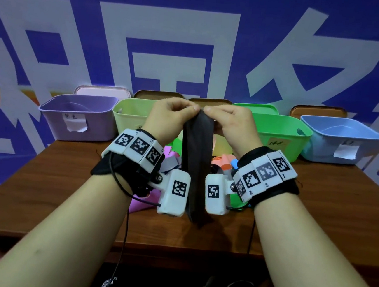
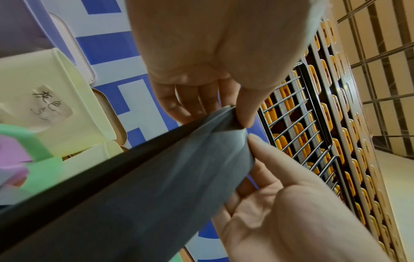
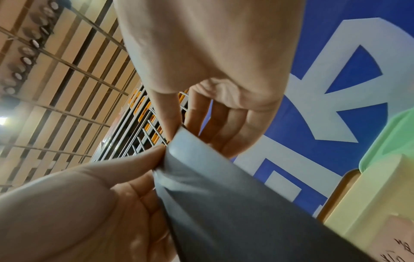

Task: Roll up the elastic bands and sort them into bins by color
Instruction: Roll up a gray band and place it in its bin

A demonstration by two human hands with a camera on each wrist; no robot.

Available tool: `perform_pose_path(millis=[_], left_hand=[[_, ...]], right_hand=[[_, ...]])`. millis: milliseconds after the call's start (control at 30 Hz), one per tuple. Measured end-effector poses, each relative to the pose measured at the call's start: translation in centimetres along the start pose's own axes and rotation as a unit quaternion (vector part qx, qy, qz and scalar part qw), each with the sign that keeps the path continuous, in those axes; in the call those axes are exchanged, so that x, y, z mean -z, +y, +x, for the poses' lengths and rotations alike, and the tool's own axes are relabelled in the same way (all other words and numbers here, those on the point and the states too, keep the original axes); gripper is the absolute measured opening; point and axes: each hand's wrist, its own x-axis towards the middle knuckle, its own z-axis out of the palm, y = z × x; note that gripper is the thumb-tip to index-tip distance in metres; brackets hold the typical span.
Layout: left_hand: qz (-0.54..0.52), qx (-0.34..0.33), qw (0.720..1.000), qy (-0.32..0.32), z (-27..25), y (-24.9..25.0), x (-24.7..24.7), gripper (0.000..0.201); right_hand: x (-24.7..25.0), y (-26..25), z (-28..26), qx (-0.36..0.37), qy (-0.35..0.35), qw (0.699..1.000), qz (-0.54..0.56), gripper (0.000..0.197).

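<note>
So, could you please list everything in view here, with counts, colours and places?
grey elastic band: one, dark grey, hanging from both hands above the table.
loose bands: a heap, pink, green, orange, purple, count unclear, behind the wrists.
bins: purple bin far left, yellow-green bin, green bin, blue bin far right; all paper-labelled.
lids: several, pink, brown, green, leaning behind the bins.
table: one, brown wood.
backdrop: blue with white characters.
left hand: pinching the band's top edge.
right hand: pinching the same edge.
</note>
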Motion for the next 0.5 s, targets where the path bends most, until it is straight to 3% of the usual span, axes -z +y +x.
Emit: perform_pose_path(millis=[167, 500], left_hand=[[-0.016, 0.03, 0.999, -0.038, -1.2, -1.6, -0.9, 0.029], [-0.06, 0.093, 0.989, -0.099, -2.4, -3.1, -1.8, 0.026]], right_hand=[[0.5, 1.4, -1.9, -0.05, -0.008, 0.998, 0.043, 0.015], [1.3, 3.6, -3.5, -0.088, -0.009, 0.995, 0.044, 0.017]])
